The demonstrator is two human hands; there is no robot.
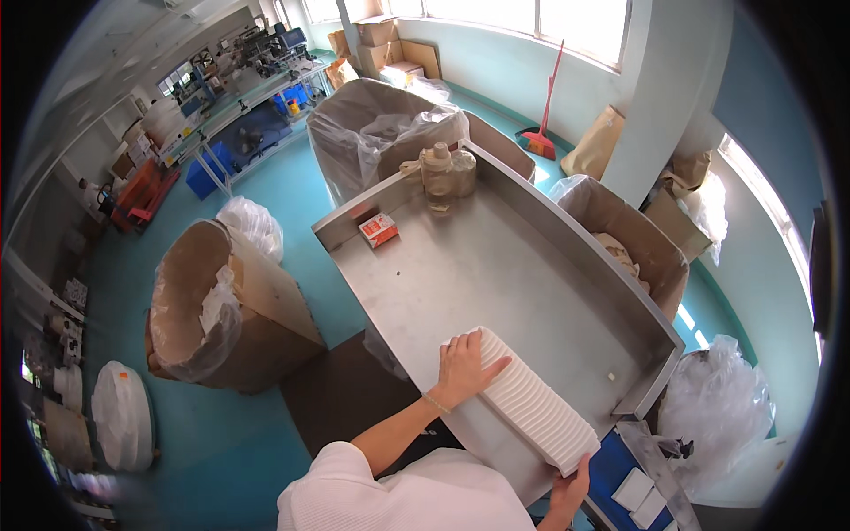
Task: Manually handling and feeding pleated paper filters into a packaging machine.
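Observation:
A long row of flat white pieces, packed face to face so that its top looks ribbed, lies slantwise at the near edge of a steel tray table. My left hand rests over its far end, fingers across the end and thumb stretched along the top. At the near end, my right hand grips the row by its lower corner. Part of the right palm is hidden under it. What the white pieces are made of, I cannot tell.
A raised rim borders the steel table. On it stand a plastic bottle and a small red-and-white box. Bag-lined cartons surround it. A blue surface with white pieces lies near my right hand.

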